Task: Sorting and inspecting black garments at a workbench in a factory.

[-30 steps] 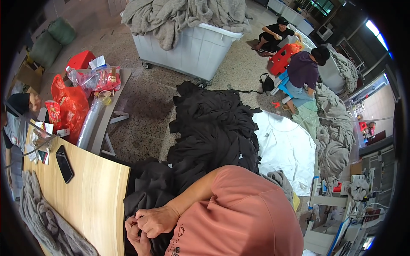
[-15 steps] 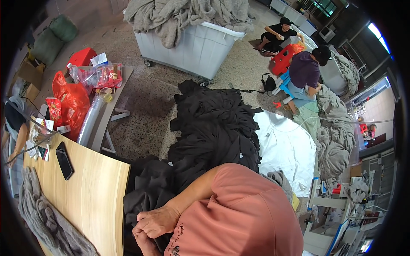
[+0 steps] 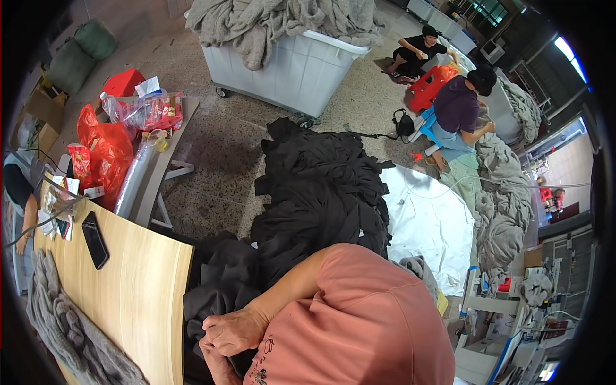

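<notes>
Close together beside the wooden table's edge are my right hand (image 3: 232, 332) and my left hand (image 3: 215, 360), the right one partly covering the left. Both have their fingers curled in and pressed together. Whatever is between the fingertips is too small or hidden to make out. Black cloth (image 3: 221, 273) lies bunched under and around the hands. It runs into a large heap of black cloth (image 3: 321, 179) spread on the floor. My pink sleeve and shirt fill the lower middle and hide part of that heap.
The wooden table (image 3: 135, 276) bears a phone (image 3: 95, 240) and grey knit cloth (image 3: 77, 327). Behind it, a side table holds a red plastic bag (image 3: 106, 154). A white wheeled bin (image 3: 276, 74) overflows with grey cloth. Two people (image 3: 457, 106) work at the right; another person's arm shows far left.
My hands stay together in nearly the same place, with only a slight shift of the whole view. The seated person in purple has raised a forearm toward the grey cloth.
</notes>
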A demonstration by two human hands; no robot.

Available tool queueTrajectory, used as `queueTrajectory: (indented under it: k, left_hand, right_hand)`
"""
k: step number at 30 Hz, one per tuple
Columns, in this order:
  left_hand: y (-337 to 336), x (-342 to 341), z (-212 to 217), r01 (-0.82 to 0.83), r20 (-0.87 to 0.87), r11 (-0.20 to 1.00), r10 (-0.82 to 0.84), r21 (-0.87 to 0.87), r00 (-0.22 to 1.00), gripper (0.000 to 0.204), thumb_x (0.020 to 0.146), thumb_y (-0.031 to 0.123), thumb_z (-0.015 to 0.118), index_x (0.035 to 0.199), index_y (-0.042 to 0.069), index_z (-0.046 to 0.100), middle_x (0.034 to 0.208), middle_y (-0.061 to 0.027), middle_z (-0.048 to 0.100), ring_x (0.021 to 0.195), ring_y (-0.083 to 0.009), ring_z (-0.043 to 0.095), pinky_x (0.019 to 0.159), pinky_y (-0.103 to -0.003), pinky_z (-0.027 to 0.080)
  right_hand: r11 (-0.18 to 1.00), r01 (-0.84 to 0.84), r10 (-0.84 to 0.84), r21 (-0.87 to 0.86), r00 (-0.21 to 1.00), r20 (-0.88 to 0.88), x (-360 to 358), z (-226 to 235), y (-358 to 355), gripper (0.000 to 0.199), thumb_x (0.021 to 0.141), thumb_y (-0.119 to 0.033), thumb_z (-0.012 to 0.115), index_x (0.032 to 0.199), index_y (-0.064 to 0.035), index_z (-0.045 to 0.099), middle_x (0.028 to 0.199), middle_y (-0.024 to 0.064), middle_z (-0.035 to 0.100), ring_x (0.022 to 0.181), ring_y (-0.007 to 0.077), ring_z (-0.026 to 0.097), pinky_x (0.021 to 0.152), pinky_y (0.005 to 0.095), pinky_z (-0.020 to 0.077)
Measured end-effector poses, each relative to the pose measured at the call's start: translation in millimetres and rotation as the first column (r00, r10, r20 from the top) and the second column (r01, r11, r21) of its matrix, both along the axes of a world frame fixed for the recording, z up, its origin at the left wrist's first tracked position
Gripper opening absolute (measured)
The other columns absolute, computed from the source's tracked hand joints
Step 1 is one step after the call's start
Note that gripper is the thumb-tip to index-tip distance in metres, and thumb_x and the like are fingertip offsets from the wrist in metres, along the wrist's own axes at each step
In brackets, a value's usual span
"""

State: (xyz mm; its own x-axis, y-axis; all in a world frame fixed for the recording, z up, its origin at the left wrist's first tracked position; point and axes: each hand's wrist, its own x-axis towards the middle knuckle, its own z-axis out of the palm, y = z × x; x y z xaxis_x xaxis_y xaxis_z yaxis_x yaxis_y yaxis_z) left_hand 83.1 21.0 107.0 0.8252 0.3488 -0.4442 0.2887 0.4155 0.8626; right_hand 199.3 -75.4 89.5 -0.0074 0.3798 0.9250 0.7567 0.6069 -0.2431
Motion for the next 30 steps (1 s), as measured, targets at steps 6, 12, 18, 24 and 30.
queueTrajectory:
  k: [6, 12, 18, 24, 30]
  left_hand:
    - [10.4, -1.1, -6.2, 0.078, 0.026, 0.996, -0.078, -0.029, 0.997, 0.017, 0.065, 0.007, 0.056, 0.079, -0.001, 0.059, 0.078, -0.0029, 0.060, 0.072, -0.0098, 0.055, 0.067, -0.021, 0.044]
    - [4.4, -1.2, 6.1, 0.052, 0.087, 0.997, -0.057, 0.050, 0.995, 0.022, 0.068, 0.006, 0.055, 0.087, -0.004, 0.061, 0.083, -0.0044, 0.061, 0.076, -0.0099, 0.057, 0.071, -0.022, 0.044]
    - [-7.4, -0.5, 8.9, -0.041, 0.070, 0.997, 0.037, 0.070, 0.997, 0.020, 0.072, 0.006, 0.055, 0.088, -0.004, 0.060, 0.083, -0.0038, 0.061, 0.079, -0.0093, 0.055, 0.075, -0.021, 0.041]
    - [-1.9, -24.4, -16.8, -0.065, 0.176, 0.967, 0.021, 0.246, 0.984, 0.015, 0.076, 0.010, 0.055, 0.082, -0.003, 0.058, 0.078, -0.0018, 0.059, 0.072, -0.0075, 0.051, 0.069, -0.020, 0.038]
    - [-18.8, -21.5, -0.7, -0.112, 0.041, 0.730, 0.114, 0.674, 0.993, 0.007, 0.072, 0.000, 0.057, 0.076, -0.004, 0.061, 0.066, -0.0018, 0.057, 0.063, -0.0074, 0.049, 0.059, -0.023, 0.040]
  right_hand:
    - [0.990, 0.073, -0.061, -0.124, 0.993, 0.099, 7.2, 0.4, -10.3, 0.013, 0.067, -0.015, 0.053, 0.062, -0.0062, 0.046, 0.068, 0.0067, 0.049, 0.072, 0.0246, 0.048, 0.080, 0.0459, 0.0319]
    - [0.979, 0.137, -0.123, -0.153, 0.988, 0.098, 7.4, -1.3, -8.3, 0.009, 0.066, -0.010, 0.054, 0.072, -0.0028, 0.054, 0.091, 0.0075, 0.054, 0.093, 0.0260, 0.047, 0.087, 0.0524, 0.0279]
    - [0.980, 0.082, -0.071, -0.183, 0.995, 0.064, 7.4, -0.6, -8.9, 0.013, 0.064, -0.007, 0.055, 0.077, -0.0043, 0.054, 0.089, 0.0067, 0.052, 0.089, 0.0254, 0.046, 0.084, 0.0492, 0.0299]
    - [0.805, -0.120, -0.014, -0.580, 0.975, -0.221, -1.8, -2.1, -15.5, 0.027, 0.065, -0.006, 0.052, 0.090, -0.0110, 0.060, 0.078, 0.0081, 0.050, 0.073, 0.0250, 0.052, 0.063, 0.0355, 0.0381]
    - [0.757, -0.301, 0.007, -0.581, 0.892, -0.453, 6.0, 4.5, -9.8, 0.030, 0.063, -0.006, 0.052, 0.089, -0.0133, 0.065, 0.071, 0.0090, 0.059, 0.072, 0.0277, 0.056, 0.061, 0.0394, 0.0458]
